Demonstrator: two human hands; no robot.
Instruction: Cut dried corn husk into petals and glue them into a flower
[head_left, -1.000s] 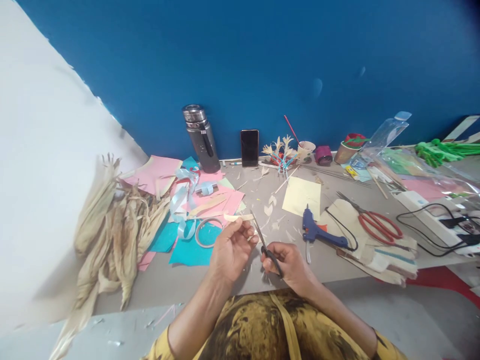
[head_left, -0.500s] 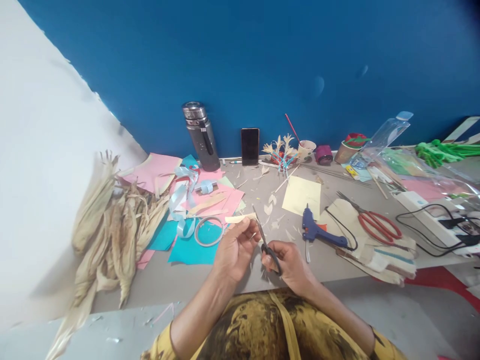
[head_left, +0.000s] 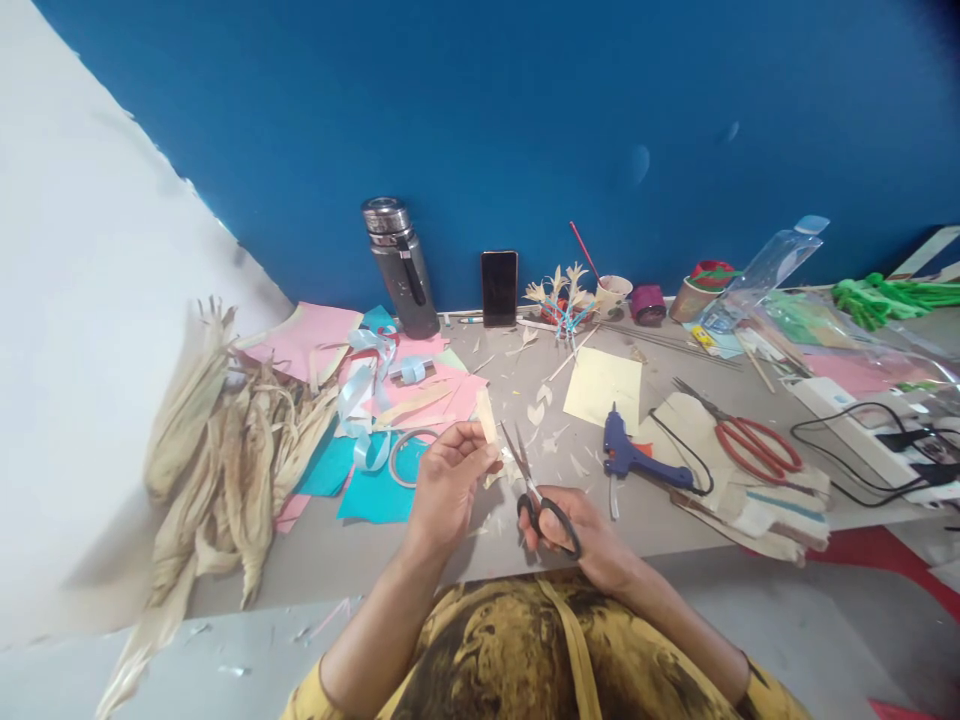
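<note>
My left hand (head_left: 452, 480) pinches a narrow pale strip of corn husk (head_left: 487, 415), which stands up from the fingertips. In my right hand (head_left: 581, 535) is a pair of small scissors (head_left: 532, 480) with black handles, fingers through the loops. Their blades are parted and point up and left, just right of the strip, apart from it as far as I can see. Small husk scraps (head_left: 536, 412) lie on the table (head_left: 352, 565) beyond and below the hands.
Dried corn husks (head_left: 244, 470) are piled at the left, beside blue paper (head_left: 375, 500) and a tape roll (head_left: 409, 455). To the right lie a blue glue gun (head_left: 637, 455), red-handled scissors (head_left: 757, 450) and a power strip (head_left: 855, 430). A flask (head_left: 405, 275) and phone (head_left: 499, 290) stand behind.
The strip has turned from lying sideways to upright in my left hand. The scissors have drawn a little away from it to the right, and their blades have spread.
</note>
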